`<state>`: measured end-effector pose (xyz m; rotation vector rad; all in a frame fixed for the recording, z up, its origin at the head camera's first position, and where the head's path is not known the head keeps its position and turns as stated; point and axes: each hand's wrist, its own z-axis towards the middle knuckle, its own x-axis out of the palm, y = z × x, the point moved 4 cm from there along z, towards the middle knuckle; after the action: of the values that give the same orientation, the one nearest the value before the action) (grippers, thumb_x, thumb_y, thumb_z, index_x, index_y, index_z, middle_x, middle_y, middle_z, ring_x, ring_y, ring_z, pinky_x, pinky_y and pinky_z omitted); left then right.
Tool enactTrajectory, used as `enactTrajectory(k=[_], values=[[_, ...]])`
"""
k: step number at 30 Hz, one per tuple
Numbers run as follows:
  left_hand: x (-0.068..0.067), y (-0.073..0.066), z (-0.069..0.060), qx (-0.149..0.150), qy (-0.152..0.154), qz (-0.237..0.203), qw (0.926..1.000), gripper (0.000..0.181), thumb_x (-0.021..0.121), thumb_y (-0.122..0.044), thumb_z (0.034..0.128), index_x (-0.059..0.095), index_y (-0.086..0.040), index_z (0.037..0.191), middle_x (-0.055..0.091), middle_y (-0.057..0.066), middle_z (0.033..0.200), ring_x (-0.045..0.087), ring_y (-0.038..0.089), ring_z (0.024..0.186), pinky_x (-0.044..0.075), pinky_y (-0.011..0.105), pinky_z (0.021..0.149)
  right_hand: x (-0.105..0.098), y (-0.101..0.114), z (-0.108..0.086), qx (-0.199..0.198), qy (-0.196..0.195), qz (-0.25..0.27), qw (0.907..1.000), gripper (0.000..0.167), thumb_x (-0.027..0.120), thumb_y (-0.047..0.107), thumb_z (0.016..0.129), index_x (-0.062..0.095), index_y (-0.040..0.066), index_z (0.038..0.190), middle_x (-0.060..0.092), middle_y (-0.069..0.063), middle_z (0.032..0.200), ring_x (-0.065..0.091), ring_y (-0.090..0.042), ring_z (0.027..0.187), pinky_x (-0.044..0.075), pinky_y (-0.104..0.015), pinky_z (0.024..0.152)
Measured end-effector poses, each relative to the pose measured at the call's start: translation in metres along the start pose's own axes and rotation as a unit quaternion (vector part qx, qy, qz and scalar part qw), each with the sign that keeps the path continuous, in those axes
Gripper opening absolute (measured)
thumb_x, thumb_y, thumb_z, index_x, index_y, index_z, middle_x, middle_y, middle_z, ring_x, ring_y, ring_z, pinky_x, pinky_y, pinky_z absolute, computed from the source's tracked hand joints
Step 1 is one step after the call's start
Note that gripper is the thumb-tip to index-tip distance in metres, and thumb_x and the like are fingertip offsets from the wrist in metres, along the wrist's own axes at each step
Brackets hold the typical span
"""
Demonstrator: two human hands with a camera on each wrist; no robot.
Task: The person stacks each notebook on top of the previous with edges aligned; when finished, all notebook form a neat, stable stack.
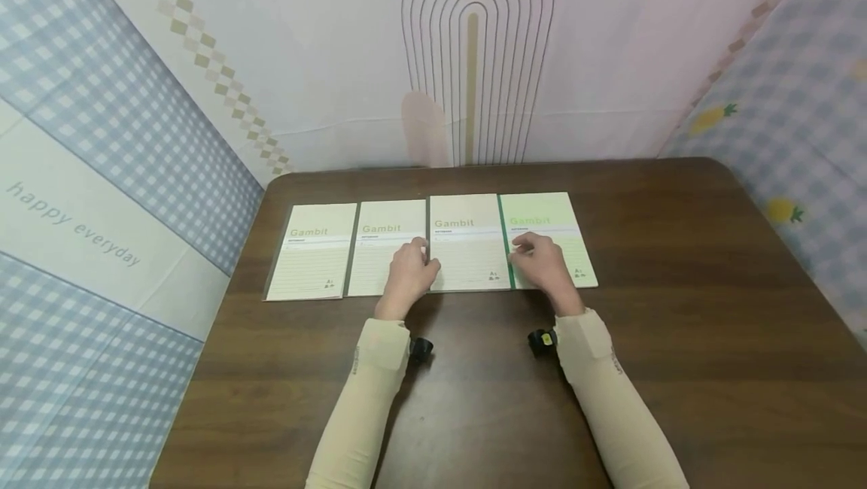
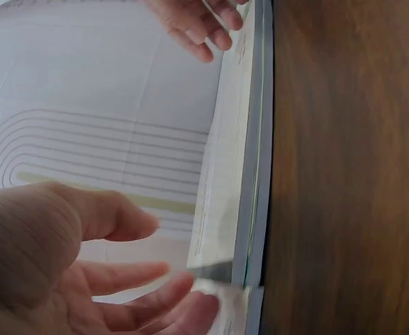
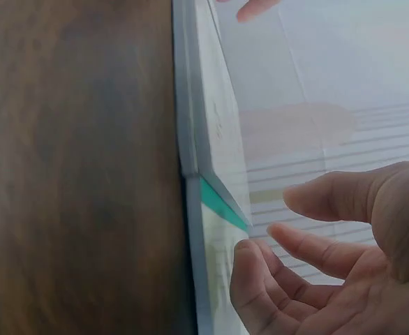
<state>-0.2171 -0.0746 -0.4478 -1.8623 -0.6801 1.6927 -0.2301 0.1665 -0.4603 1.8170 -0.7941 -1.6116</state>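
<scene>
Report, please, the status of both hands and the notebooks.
Left hand, right hand: fingers loose, holding nothing. Four notebooks flat in one row, pale green notebook at right end. Nothing seen blocking either hand.

Four notebooks [image 1: 469, 248]: three cream, one green. Two grips [image 1: 408, 272], two sleeves [image 1: 362, 399], two wrist cameras [image 1: 421, 350], one table [image 1: 474, 421].

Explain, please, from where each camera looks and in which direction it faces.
Head: on the person's head, facing forward and down at the notebooks on the table; left hand, right hand and sleeves show.
Left wrist: on that wrist, facing the notebooks' edges; left hand large, right hand at top.
Right wrist: on that wrist, facing the notebooks' edges; right hand large, left fingertips at top.
Both wrist views share the patterned cloth.
</scene>
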Motion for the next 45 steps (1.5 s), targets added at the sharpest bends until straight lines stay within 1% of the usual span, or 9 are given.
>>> enactTrajectory(k=[4, 9, 15, 24, 30, 35, 42, 44, 45], values=[[0.001, -0.008, 0.0, 0.021, -0.032, -0.026, 0.9989, 0.047, 0.059, -0.012, 0.0924, 0.054, 0.007, 0.135, 0.062, 0.019, 0.106, 0.058, 0.032, 0.095, 0.051, 0.046, 0.084, -0.009, -0.003, 0.002, 0.005, -0.01, -0.002, 0.9999, 0.034, 0.063, 0.01, 0.094, 0.064, -0.008, 0.122, 0.067, -0.027, 0.112, 0.065, -0.04, 0.103, 0.05, -0.049, 0.086], [0.008, -0.019, 0.003, 0.034, -0.035, -0.068, 0.9965, 0.05, 0.058, -0.012, 0.0925, 0.052, 0.005, 0.139, 0.063, 0.023, 0.118, 0.062, 0.033, 0.101, 0.052, 0.047, 0.087, -0.021, -0.007, 0.004, 0.009, -0.018, 0.001, 0.9998, 0.037, 0.064, 0.012, 0.095, 0.062, -0.009, 0.126, 0.066, -0.029, 0.116, 0.063, -0.042, 0.107, 0.049, -0.052, 0.09], [0.02, -0.033, 0.005, 0.034, -0.011, -0.083, 0.9959, 0.051, 0.059, -0.011, 0.0924, 0.052, 0.003, 0.14, 0.063, 0.022, 0.123, 0.065, 0.032, 0.1, 0.053, 0.046, 0.086, -0.031, -0.013, 0.002, 0.014, -0.026, 0.014, 0.9994, 0.041, 0.064, 0.013, 0.094, 0.06, -0.009, 0.128, 0.063, -0.03, 0.119, 0.062, -0.044, 0.11, 0.048, -0.053, 0.092], [0.036, -0.051, 0.009, 0.032, 0.023, -0.083, 0.9957, 0.05, 0.058, -0.014, 0.095, 0.052, 0.0, 0.142, 0.062, 0.021, 0.131, 0.064, 0.032, 0.11, 0.052, 0.044, 0.093, -0.049, -0.022, -0.003, 0.034, -0.042, 0.011, 0.9985, 0.043, 0.062, 0.013, 0.094, 0.058, -0.009, 0.131, 0.06, -0.031, 0.123, 0.058, -0.044, 0.113, 0.045, -0.056, 0.095], [0.041, -0.063, 0.009, 0.034, 0.037, -0.095, 0.9942, 0.049, 0.059, -0.014, 0.0956, 0.052, -0.001, 0.142, 0.061, 0.018, 0.133, 0.065, 0.031, 0.109, 0.053, 0.041, 0.088, -0.06, -0.026, -0.006, 0.045, -0.046, 0.009, 0.9979, 0.045, 0.061, 0.013, 0.095, 0.055, -0.011, 0.132, 0.057, -0.033, 0.128, 0.054, -0.046, 0.118, 0.043, -0.058, 0.098], [0.05, -0.07, 0.012, 0.032, 0.053, -0.097, 0.9934, 0.05, 0.06, -0.015, 0.0948, 0.052, -0.003, 0.143, 0.061, 0.017, 0.135, 0.066, 0.029, 0.109, 0.053, 0.038, 0.087, -0.063, -0.032, -0.007, 0.052, -0.042, 0.01, 0.9977, 0.047, 0.061, 0.015, 0.095, 0.054, -0.011, 0.133, 0.054, -0.034, 0.13, 0.051, -0.047, 0.12, 0.043, -0.058, 0.099], [0.066, -0.079, 0.013, 0.052, 0.082, -0.073, 0.9926, 0.054, 0.064, -0.014, 0.0928, 0.052, -0.002, 0.144, 0.06, 0.017, 0.138, 0.061, 0.027, 0.106, 0.05, 0.035, 0.085, -0.065, -0.037, -0.007, 0.065, -0.022, 0.002, 0.9977, 0.05, 0.062, 0.015, 0.096, 0.05, -0.012, 0.136, 0.048, -0.037, 0.136, 0.047, -0.05, 0.124, 0.042, -0.058, 0.1], [0.07, -0.081, 0.014, 0.065, 0.093, -0.057, 0.9918, 0.054, 0.066, -0.013, 0.0912, 0.054, -0.002, 0.142, 0.061, 0.016, 0.136, 0.06, 0.023, 0.099, 0.049, 0.032, 0.08, -0.066, -0.038, -0.008, 0.07, -0.015, -0.007, 0.9974, 0.052, 0.063, 0.015, 0.095, 0.049, -0.014, 0.136, 0.047, -0.039, 0.137, 0.046, -0.051, 0.126, 0.042, -0.059, 0.101], [0.072, -0.083, 0.014, 0.071, 0.103, -0.049, 0.991, 0.053, 0.066, -0.013, 0.0909, 0.055, -0.001, 0.142, 0.065, 0.017, 0.13, 0.06, 0.022, 0.091, 0.048, 0.031, 0.076, -0.066, -0.039, -0.009, 0.073, -0.012, -0.013, 0.9972, 0.052, 0.063, 0.014, 0.095, 0.048, -0.015, 0.136, 0.046, -0.039, 0.138, 0.045, -0.051, 0.126, 0.041, -0.059, 0.101]])
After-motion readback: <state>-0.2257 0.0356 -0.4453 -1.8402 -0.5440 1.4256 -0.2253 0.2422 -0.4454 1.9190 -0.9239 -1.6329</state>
